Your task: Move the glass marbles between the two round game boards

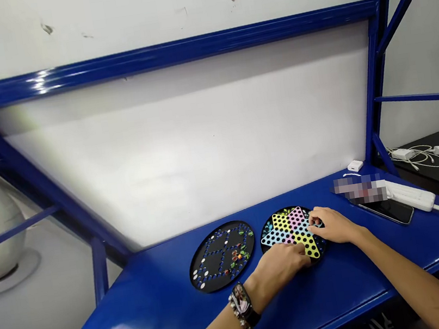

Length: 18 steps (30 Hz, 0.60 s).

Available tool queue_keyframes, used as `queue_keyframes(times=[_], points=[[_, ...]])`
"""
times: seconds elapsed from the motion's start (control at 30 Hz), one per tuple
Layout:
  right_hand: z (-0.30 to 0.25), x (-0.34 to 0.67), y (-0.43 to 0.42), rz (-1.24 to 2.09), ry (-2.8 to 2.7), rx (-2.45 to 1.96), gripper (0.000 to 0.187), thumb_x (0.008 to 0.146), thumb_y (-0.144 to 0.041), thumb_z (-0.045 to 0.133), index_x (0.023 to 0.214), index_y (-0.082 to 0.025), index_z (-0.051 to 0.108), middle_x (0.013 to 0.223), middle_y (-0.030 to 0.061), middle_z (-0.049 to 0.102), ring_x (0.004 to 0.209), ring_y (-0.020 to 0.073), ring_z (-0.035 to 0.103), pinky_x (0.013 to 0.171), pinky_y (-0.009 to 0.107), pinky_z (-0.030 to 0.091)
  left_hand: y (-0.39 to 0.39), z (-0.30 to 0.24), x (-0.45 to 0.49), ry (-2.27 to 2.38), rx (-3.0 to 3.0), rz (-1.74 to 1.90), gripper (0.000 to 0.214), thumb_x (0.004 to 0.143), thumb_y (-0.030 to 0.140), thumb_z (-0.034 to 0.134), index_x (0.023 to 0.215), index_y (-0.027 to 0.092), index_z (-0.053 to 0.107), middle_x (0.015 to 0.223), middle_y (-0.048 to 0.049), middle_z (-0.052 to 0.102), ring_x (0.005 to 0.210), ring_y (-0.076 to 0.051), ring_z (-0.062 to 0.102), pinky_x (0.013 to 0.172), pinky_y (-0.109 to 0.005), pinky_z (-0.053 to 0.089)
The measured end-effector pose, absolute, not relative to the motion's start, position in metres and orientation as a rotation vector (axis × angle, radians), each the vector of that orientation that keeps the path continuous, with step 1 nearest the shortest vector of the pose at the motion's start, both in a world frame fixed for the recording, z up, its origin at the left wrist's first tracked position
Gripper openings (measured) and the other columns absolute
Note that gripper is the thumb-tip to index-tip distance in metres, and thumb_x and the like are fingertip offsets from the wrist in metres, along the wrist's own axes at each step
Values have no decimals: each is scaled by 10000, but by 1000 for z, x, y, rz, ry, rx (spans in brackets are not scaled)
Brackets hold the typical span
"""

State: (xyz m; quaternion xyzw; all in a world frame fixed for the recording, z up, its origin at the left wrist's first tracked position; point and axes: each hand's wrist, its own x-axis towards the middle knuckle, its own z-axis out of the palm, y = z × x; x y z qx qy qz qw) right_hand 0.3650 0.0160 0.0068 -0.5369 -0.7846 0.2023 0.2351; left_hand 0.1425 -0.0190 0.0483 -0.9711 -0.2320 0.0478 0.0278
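A round Chinese checkers board (286, 237) with a coloured star of black holes lies on the blue tabletop, marbles around its rim. Over its near edge reaches my left hand (285, 258), its fingers curled down; the fingertips and anything in them are hidden. My right hand (331, 223) comes in from the right, thumb and fingers pinched together at the board's right side. Whatever is between those fingers is too small to make out. To the left lies a second round black board (213, 264) with white discs, dark holes and several green, red and orange marbles.
A phone (387, 211) lies at the right beneath a white power strip (409, 195) with a cable. Behind it stands a white charger (355, 165). Blue frame bars (186, 51) cross the white wall. Cables (422, 153) lie on a black table at far right.
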Motion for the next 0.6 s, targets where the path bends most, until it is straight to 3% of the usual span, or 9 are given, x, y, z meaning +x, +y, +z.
queue_keyframes(times=[0.27,0.47,0.6], points=[[4,365,18,569,-2160,-1449,128,861,-328,568,810,-213,595,833,9,591,749,159,559,686,280,395,-18,44,134,-621,-2792,231,93,911,190,647,835,212,696,869,-17,707,880,-193,640,653,-308,438],[4,367,18,573,-2169,-1457,98,854,-318,575,849,-222,591,825,1,574,735,156,546,673,275,387,-14,41,136,-597,-2813,293,191,916,157,620,738,195,680,776,-27,695,765,-181,618,592,-303,408],[5,367,17,581,-2171,-1461,101,856,-322,575,848,-222,585,826,3,576,739,157,547,667,273,386,-12,50,129,-620,-2918,200,199,950,167,559,821,211,704,785,-28,682,750,-162,618,625,-284,427]])
